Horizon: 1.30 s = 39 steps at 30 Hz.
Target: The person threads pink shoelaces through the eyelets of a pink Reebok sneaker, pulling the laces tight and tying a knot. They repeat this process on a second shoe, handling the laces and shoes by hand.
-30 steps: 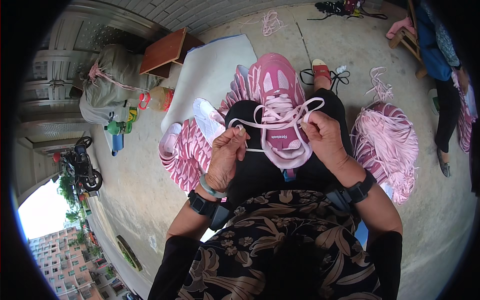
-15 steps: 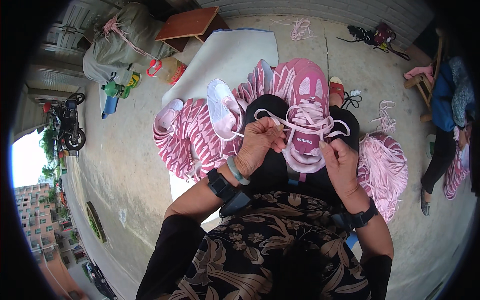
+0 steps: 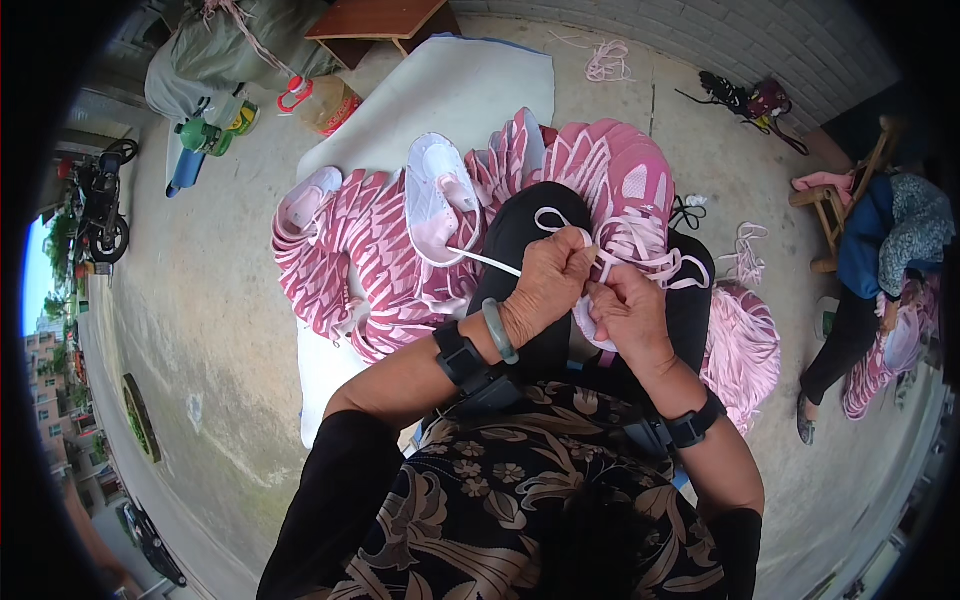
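Checking: where's your lace (image 3: 635, 237) on the pink shoe (image 3: 650, 178)?

Across its throat, toward the collar; your left hand (image 3: 548, 280) pinches it; your right hand (image 3: 632, 312) lies nearer its toe-away axis; that grip I cannot tell.

Pink sneaker (image 3: 650, 185), heel end partly hidden behind right hand (image 3: 634, 315).
Lace (image 3: 605, 266) at fingertips: knotted or loose, cannot tell. Grey sack (image 3: 240, 52), brown wooden box (image 3: 375, 17): cut off by upper edge.

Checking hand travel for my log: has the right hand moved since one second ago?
Yes: the right hand has moved leftward, toward the left hand, judged against the topmost loose pink laces.
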Tool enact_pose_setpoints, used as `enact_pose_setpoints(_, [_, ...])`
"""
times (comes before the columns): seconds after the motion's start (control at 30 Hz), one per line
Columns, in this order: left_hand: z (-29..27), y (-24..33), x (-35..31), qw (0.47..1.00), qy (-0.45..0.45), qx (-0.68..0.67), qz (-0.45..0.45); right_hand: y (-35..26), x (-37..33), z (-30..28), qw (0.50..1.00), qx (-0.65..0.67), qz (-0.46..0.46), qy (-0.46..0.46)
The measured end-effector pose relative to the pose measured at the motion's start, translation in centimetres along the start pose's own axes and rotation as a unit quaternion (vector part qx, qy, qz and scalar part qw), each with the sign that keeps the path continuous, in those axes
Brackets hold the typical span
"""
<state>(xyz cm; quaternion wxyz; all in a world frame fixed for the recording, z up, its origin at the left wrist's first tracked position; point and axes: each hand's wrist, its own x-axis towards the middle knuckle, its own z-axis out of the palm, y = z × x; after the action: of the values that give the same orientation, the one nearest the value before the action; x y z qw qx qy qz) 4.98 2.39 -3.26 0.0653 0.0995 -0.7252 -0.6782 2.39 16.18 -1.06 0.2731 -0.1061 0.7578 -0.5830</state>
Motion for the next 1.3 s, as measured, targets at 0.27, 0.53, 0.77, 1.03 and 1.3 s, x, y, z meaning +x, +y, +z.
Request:
enact_pose_setpoints(0.27, [0.4,0.4,0.3,0.988,0.002,0.115,0.1,0.7,-0.9,0.4,0.994,0.06,-0.059,0.073])
enact_pose_setpoints(0.53, [0.6,0.0,0.0,0.999,0.02,-0.027,-0.023,-0.5,0.2,1.1,0.998,0.001,-0.008,0.067])
enact_pose_setpoints(0.77, [1.3,1.4,-0.1,0.936,0.069,-0.322,-0.127,0.1,-3.9,-2.8,0.998,-0.055,-0.016,0.031])
enact_pose_setpoints(1.03, [-0.2,1.4,-0.2,0.99,0.105,0.026,0.096,3.6,-6.7,-8.3,0.984,-0.101,-0.123,0.073])
enact_pose_setpoints(1.3, [4.4,3.1,-1.1,0.866,-0.118,0.407,0.266,3.4,-3.3,-5.6,0.945,-0.202,-0.197,0.164])
